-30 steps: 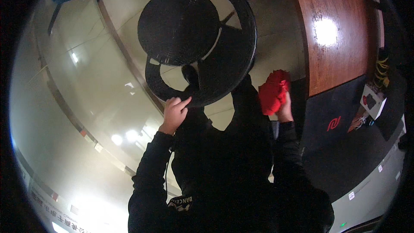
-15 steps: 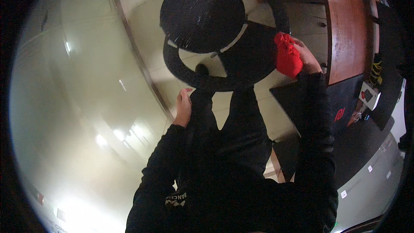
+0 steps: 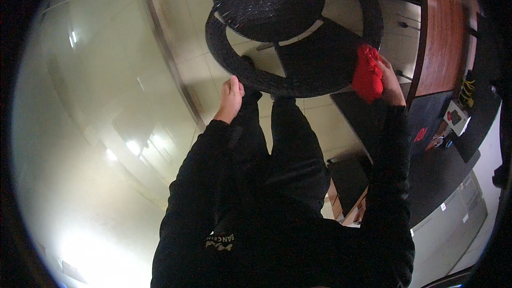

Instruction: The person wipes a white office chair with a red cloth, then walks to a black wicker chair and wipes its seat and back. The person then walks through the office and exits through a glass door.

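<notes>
My right hand (image 3: 390, 81) is closed around a bunched red cloth (image 3: 368, 77). The cloth hangs over the right part of the black ring (image 3: 298, 89) of a round piece of furniture and partly covers its rim. A smaller round black top (image 3: 269, 2) with glints of light sits above the ring, and dark panels fill part of the gap between them. Near the ring's left front edge is my left hand (image 3: 230, 98), its fingers curled in with the thumb on top. Nothing shows in it, and its palm is hidden.
To the right stands a reddish-brown wooden cabinet or desk (image 3: 445, 37). Beside it a black surface bears a small white box (image 3: 457, 118) and a yellow cable (image 3: 467, 92). A large glossy pale panel (image 3: 106, 101) fills the left. Pale floor tiles (image 3: 330, 130) lie below.
The furniture has shifted up and rightward in view. My right hand with the red cloth is a little further right and lower. My left hand has risen nearer the ring, its fingers more curled.
</notes>
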The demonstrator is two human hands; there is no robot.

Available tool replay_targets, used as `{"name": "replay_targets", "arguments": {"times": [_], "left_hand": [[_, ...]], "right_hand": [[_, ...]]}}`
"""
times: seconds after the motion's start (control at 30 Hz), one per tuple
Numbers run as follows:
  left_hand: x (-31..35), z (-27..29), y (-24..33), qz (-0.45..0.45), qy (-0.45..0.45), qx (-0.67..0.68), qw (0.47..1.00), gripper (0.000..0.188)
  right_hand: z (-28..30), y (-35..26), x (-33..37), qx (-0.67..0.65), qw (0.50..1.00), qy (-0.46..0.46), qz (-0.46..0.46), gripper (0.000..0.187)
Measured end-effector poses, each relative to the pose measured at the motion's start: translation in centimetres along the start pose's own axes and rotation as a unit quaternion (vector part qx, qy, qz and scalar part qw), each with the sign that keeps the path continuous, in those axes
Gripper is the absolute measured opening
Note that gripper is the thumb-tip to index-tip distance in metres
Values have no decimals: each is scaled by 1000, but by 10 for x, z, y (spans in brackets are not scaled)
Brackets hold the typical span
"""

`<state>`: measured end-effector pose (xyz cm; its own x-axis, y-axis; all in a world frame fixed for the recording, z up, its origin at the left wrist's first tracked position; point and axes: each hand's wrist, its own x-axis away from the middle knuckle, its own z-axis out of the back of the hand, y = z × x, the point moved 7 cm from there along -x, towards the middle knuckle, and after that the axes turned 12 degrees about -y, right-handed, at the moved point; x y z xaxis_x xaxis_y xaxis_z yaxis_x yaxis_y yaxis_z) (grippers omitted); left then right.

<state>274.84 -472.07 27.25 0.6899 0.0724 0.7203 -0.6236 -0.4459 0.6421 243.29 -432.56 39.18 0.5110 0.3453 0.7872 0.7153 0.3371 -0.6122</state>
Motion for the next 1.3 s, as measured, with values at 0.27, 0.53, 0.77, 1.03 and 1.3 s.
{"name": "replay_targets", "arguments": {"times": [0.27, 0.53, 0.77, 1.03, 1.3], "left_hand": [[5, 6, -15, -18, -20, 378, 926, 36], [25, 19, 4, 128, 0, 173, 977, 38], [12, -65, 64, -41, -90, -351, 931, 44], [-43, -137, 66, 64, -178, -496, 848, 43], [-121, -244, 113, -24, -206, -551, 808, 48]], "right_hand": [[-10, 77, 65, -117, 993, 11, 21, 45], [-40, 159, 134, -229, 970, 75, 7, 32], [-95, 222, 173, -352, 932, 90, 12, 34], [-73, 275, 191, -420, 892, 164, 43, 36], [-54, 272, 192, -476, 846, 213, 111, 39]]}}
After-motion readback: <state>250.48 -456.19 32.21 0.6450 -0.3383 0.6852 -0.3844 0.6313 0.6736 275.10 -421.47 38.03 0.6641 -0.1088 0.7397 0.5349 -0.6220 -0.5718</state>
